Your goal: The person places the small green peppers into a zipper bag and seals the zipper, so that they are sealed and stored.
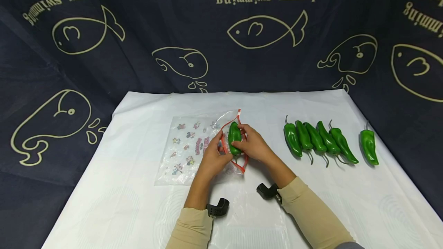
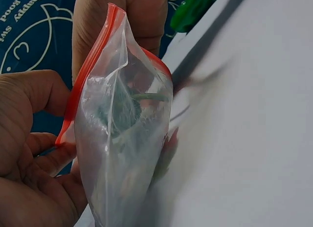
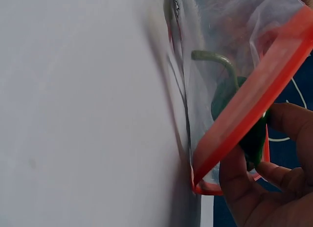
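Observation:
A clear zip bag (image 1: 183, 151) with a red zip edge and small cartoon prints lies on the table, its mouth facing right and spread apart. My left hand (image 1: 212, 161) pinches the bag's red edge between thumb and fingers. In my right hand (image 1: 257, 145) is a green pepper (image 1: 234, 135), gripped at the bag's mouth. The right wrist view shows the curved stem (image 3: 215, 56) behind the clear film, while the fingers (image 3: 234, 173) hold the body by the red zip edge (image 3: 254, 102). Through the film in the left wrist view, the pepper (image 2: 120, 112) looks blurred.
Several green peppers (image 1: 316, 141) lie in a row on the white tablecloth (image 1: 114, 195), right of the bag. One more pepper (image 1: 369, 147) lies apart at the far right. A dark fish-print curtain (image 1: 194, 7) hangs behind the table.

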A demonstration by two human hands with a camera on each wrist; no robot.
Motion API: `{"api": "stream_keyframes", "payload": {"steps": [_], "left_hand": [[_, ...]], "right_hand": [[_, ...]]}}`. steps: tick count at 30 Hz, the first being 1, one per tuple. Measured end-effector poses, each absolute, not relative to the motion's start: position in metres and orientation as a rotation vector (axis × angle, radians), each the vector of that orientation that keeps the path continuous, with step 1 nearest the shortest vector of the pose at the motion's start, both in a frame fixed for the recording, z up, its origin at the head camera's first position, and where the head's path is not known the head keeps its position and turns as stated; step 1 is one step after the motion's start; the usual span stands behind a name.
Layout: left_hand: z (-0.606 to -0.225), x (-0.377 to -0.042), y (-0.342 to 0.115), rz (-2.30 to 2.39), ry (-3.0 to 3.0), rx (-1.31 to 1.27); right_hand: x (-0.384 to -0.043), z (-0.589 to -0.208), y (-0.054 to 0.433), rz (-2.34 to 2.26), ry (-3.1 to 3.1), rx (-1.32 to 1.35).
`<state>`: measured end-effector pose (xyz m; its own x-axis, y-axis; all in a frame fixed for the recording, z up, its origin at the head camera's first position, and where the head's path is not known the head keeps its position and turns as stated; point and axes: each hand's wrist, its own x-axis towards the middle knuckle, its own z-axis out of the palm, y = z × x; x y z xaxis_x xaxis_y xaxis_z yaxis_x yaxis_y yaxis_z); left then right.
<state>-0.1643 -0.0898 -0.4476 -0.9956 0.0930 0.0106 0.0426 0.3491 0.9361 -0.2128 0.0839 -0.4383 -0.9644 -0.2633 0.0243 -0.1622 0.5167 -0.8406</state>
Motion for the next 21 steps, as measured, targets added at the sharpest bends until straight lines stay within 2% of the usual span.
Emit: {"api": "stream_keyframes", "payload": {"steps": [21], "left_hand": [[-0.4482, -0.1642, -0.0911, 1.754, 2.534, 0.168]], "right_hand": [[-0.2132, -0.4329, 0.0887, -1.740, 2.241, -0.225]]}}
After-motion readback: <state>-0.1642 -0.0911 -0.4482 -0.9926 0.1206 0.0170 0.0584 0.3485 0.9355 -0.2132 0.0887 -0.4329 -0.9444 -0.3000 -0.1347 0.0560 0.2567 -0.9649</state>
